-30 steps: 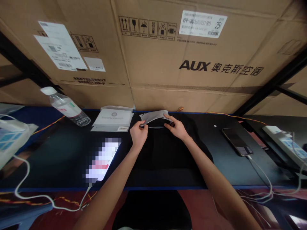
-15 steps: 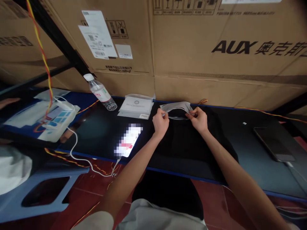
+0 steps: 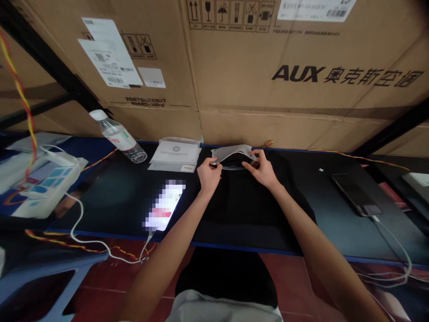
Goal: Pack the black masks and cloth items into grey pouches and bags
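Observation:
A translucent plastic bag lies at the back of the dark table, its mouth held apart with something dark showing inside. My left hand pinches the left corner of its mouth. At the right corner, my right hand grips the edge between thumb and fingers. Black cloth spreads under and in front of the bag, below my forearms; where cloth and bag meet is hard to make out. Left of my left hand lies a flat stack of printed translucent bags.
A lit phone on a white cable lies left of my forearm. A water bottle and a power strip stand further left. Another phone charges at the right. Large cardboard boxes wall off the back.
The view has shifted to the right. The upper edge of the bag's mouth now arches higher in the middle; both hands keep hold of its corners.

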Demonstrator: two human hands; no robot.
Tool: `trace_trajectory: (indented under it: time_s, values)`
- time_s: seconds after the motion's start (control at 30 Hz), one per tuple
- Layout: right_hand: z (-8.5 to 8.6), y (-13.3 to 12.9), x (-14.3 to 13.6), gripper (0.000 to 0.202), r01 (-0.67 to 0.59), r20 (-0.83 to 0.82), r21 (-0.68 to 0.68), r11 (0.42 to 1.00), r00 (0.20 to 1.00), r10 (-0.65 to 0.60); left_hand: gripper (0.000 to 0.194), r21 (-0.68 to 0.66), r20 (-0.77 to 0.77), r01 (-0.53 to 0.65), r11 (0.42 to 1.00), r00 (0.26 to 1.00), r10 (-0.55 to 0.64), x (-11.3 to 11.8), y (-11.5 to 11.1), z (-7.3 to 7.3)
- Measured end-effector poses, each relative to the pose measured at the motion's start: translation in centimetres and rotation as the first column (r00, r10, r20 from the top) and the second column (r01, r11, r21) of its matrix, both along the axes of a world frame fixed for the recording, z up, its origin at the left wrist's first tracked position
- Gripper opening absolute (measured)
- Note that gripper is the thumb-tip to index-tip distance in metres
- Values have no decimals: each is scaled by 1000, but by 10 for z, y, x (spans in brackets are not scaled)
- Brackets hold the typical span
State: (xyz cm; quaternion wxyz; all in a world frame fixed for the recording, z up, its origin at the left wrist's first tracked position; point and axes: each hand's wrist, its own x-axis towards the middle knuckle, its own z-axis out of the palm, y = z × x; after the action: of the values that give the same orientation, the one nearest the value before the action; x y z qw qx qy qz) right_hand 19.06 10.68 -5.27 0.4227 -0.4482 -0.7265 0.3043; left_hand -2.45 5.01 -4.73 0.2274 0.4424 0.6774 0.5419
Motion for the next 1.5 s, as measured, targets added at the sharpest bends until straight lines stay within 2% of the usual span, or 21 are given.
trace_trajectory:
  time_s: [0.13,0.27,0.37,0.5,0.63,0.7,0.77,0.8,0.87,0.97,1.03,1.1,1.23,1.33,1.43,1.5]
  values:
    - [-9,9,-2,33,34,-123,-14,999,992,-35,13,7,30,-46,999,999,46,0,1,-2]
    - [-16,17,-4,34,123,-185,-96,988,973,-139,9,40,-5,-54,998,998,55,0,2,-4]
    - [-17,21,-2,35,102,-209,-131,986,970,-128,13,57,26,42,997,999,-43,-2,3,-3]
    - [-17,23,5,37,37,-204,-95,995,977,-56,23,98,201,178,979,960,-194,-6,2,2]
    - [-13,19,11,41,149,-115,22,989,983,-145,32,101,426,311,945,845,-323,-11,-1,10]
    - [-6,12,11,44,244,-19,191,951,969,-245,34,100,463,330,939,820,-337,-14,-2,12]
    - [4,2,9,45,269,64,405,874,945,-320,35,104,450,343,934,821,-352,-15,-2,12]
    - [10,-3,6,43,235,95,493,838,943,-320,36,109,433,356,928,823,-366,-15,-3,12]
    - [21,-14,-2,36,90,163,598,797,959,-231,35,111,392,394,912,826,-404,-14,-4,12]
    - [27,-24,-18,26,-206,315,623,754,949,-1,30,95,353,454,886,817,-456,-9,-7,14]
    - [26,-27,-27,23,-336,394,597,729,914,98,27,84,357,475,876,806,-472,-6,-10,17]
    - [22,-27,-33,22,-371,427,580,725,897,118,25,71,376,497,865,790,-484,-4,-11,19]
    - [20,-28,-33,24,-357,451,582,731,889,75,31,64,444,552,831,730,-519,-5,-11,19]
    - [21,-30,-32,25,-381,490,597,706,870,55,35,75,486,574,815,693,-533,-9,-11,17]
    - [20,-30,-32,26,-395,513,610,687,857,37,39,77,486,588,805,683,-545,-12,-10,14]
    - [19,-29,-33,28,-405,529,596,694,848,41,41,85,475,596,798,680,-559,-13,-10,12]
